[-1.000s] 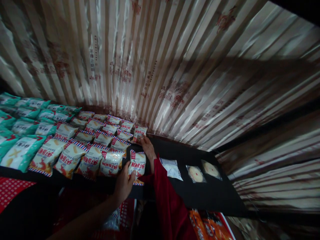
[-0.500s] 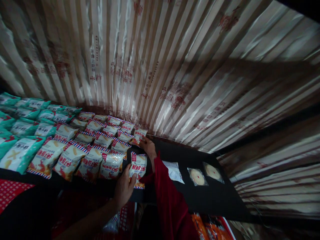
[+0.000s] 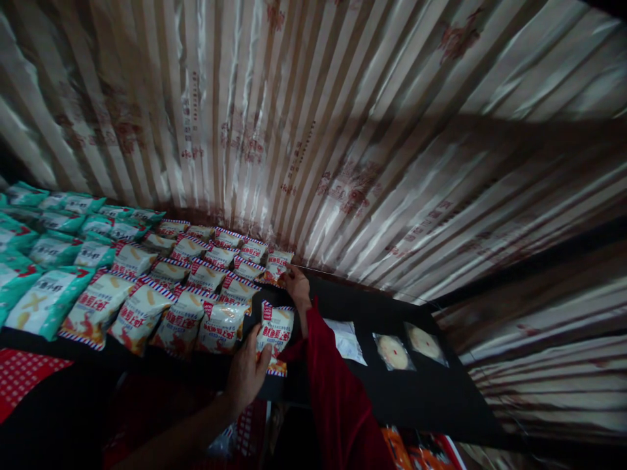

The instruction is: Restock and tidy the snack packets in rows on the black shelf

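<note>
My left hand [image 3: 249,367] is closed on the left edge of a white-and-orange snack bag [image 3: 275,329] with a red-and-blue striped edge, its thumb across the front. The bag stands at the front of the black shelf, at the right end of a row. Farther back, my right hand [image 3: 297,289], in a dark red sleeve, pinches the lower right side of a matching snack bag [image 3: 277,264]. That bag is the rightmost of the back row, near the striped wall. Some fingertips of both hands are hidden.
Several matching bags [image 3: 181,316] stand in rows to the left, with teal snack bags [image 3: 46,300] beyond them. Right of my sleeve, a white packet [image 3: 349,341] and two wrapped round crackers [image 3: 393,352] lie on the black surface [image 3: 441,398]. Orange packages [image 3: 431,457] sit below the front edge.
The view has shifted slightly, so everything appears a little farther right. Both hands stay on the same two bags, with little visible movement.
</note>
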`<state>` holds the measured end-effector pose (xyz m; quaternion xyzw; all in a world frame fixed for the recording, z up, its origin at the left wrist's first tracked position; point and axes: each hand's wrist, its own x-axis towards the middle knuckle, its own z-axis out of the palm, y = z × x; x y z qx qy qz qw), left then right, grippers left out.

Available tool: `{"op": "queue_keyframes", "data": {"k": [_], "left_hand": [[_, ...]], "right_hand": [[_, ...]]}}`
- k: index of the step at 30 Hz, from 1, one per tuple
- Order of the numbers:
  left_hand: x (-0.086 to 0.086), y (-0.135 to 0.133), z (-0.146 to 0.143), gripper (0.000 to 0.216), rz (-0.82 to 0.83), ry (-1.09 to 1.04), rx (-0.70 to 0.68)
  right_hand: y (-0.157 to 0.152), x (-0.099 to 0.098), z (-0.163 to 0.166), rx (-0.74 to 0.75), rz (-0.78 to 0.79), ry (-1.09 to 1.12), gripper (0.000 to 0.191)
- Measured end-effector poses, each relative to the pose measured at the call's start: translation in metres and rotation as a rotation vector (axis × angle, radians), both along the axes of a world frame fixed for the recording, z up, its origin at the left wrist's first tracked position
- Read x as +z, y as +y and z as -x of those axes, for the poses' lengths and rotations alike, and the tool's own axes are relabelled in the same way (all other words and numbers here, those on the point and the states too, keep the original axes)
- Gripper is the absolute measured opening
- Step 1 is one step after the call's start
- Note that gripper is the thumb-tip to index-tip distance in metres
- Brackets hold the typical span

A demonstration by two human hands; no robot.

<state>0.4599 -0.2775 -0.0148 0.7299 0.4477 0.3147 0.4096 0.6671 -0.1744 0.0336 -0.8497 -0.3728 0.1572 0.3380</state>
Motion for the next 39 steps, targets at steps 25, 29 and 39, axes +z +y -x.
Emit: {"op": "queue_keyframes", "data": {"k": [25,29,39], "left_hand": [[-0.001,0.001,0.002,0.052,0.016,-0.019,-0.034],[-0.005,0.0,0.002,0.051,-0.033,-0.057,-0.005],[-0.008,0.004,-0.003,0.049,-0.038,-0.118,0.102]], "right_hand": [[-0.088,0.024,0.034,0.056,-0.24,0.004,0.054],[-0.13,0.007,0.06,-0.022,-0.271,0.013,0.058],[-0.176,-0.02,0.095,-0.089,-0.308,0.404,0.073]]}}
